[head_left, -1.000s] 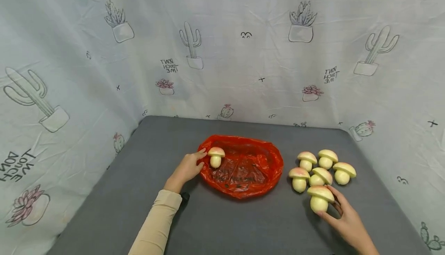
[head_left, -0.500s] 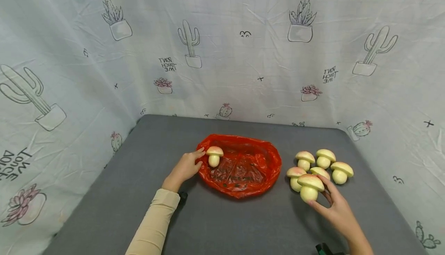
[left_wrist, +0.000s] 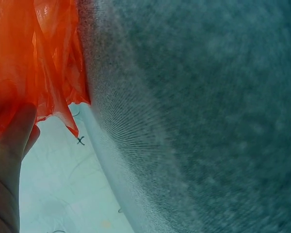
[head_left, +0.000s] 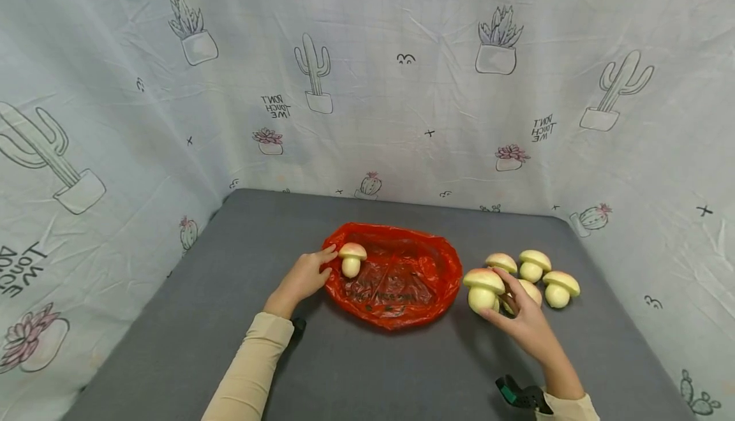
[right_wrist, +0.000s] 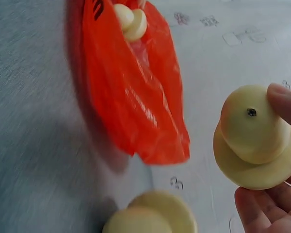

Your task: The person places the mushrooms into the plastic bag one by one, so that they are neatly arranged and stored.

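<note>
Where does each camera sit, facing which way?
Head: worn on the head, facing forward and down at the red bag; left hand, right hand and sleeves show.
Left wrist: on it, facing the red bag's edge; left fingers show.
Right wrist: on it, facing the held mushroom; right fingers show.
Head and right wrist share the held mushroom and red bag.

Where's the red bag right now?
In the head view, the red bag lies near centre on the grey table, left hand at its left rim, mushrooms to its right.
</note>
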A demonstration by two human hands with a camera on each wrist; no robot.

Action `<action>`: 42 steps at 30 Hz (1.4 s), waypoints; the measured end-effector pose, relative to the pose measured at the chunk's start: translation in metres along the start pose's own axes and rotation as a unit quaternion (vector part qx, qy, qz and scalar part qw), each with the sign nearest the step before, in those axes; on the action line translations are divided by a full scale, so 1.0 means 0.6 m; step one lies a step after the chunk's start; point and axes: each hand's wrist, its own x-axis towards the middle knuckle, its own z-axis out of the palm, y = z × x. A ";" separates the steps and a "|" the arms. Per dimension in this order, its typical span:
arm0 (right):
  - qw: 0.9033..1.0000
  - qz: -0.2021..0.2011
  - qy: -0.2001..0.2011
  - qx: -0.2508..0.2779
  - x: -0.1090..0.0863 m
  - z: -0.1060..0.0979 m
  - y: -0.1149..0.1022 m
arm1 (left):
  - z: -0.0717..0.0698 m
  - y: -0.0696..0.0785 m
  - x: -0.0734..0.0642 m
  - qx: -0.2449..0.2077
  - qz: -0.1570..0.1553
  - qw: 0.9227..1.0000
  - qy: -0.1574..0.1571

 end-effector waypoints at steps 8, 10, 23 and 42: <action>0.998 -0.036 -0.018 0.057 0.045 0.027 -0.014 | 0.000 -0.001 -0.001 -0.001 -0.002 1.000 -0.001; 0.997 -0.037 -0.022 0.063 0.056 0.032 -0.018 | 0.000 0.000 0.000 -0.002 -0.002 1.000 -0.002; 0.994 -0.059 -0.030 0.086 0.115 0.074 -0.037 | -0.004 0.007 0.002 -0.001 -0.007 1.000 -0.008; 0.994 -0.062 -0.035 0.084 0.160 0.121 -0.048 | -0.003 0.007 0.003 -0.002 0.003 1.000 -0.002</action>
